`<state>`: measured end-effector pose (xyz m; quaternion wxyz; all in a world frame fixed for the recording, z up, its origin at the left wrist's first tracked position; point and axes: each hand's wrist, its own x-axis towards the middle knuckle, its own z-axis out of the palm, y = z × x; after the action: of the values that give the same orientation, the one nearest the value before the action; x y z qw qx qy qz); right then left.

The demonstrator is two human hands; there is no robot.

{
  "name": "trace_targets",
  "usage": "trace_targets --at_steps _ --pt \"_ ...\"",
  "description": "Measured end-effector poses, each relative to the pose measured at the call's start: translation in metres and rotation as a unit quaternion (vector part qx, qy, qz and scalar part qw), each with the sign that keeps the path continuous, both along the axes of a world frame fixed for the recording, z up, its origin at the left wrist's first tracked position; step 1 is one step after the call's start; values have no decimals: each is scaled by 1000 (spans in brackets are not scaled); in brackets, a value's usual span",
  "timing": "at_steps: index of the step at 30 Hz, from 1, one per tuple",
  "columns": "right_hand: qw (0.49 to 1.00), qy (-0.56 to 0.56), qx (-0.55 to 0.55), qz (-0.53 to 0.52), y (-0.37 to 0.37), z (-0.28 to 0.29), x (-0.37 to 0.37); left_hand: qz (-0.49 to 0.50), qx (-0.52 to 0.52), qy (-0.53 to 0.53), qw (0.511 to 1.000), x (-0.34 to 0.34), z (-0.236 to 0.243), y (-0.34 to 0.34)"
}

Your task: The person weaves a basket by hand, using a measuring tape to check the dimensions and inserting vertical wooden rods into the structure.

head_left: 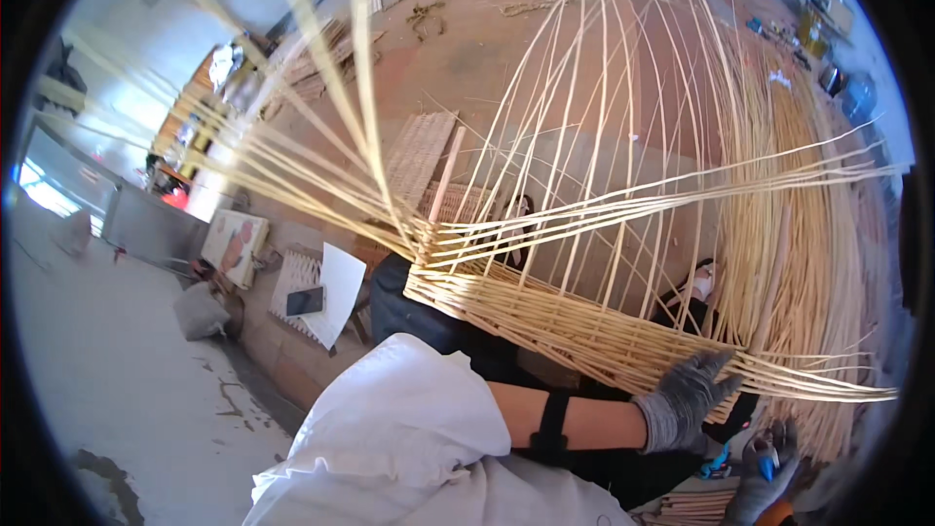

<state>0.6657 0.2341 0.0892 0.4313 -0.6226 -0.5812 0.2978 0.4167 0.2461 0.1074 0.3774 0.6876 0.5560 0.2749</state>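
A half-woven wicker basket lies across my lap, its long wall of pale willow rods running from centre to lower right. Long loose rods fan out from both of its ends, and upright stakes rise along the wall. My left hand, in a grey glove, grips the wall near its right end, with the fingers reaching over the weave. Lower right, my right hand, also gloved in grey, is closed around a small tool with blue parts. The palm hides most of that tool, so its kind is unclear.
A thick bundle of long willow rods lies at right. Cut sticks are beneath my hands. At left, a phone and white paper rest on a woven panel. Another woven panel lies farther off on the brown floor.
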Motion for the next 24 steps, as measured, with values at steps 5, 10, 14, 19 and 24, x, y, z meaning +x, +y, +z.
trace_targets --at_steps 5,10,14,19,24 --pt "882 -288 128 351 4 56 -153 134 -90 -263 951 -70 36 -40" --pt "844 -135 -26 518 4 38 -240 262 97 -364 889 -173 35 -119" --pt "760 -249 -16 601 22 39 -258 348 13 -479 806 -248 37 -164" --pt "647 -622 -32 440 115 83 -302 604 296 -207 710 -350 27 -146" --pt "719 -558 88 405 169 84 -444 511 179 -270 796 -422 -12 -49"
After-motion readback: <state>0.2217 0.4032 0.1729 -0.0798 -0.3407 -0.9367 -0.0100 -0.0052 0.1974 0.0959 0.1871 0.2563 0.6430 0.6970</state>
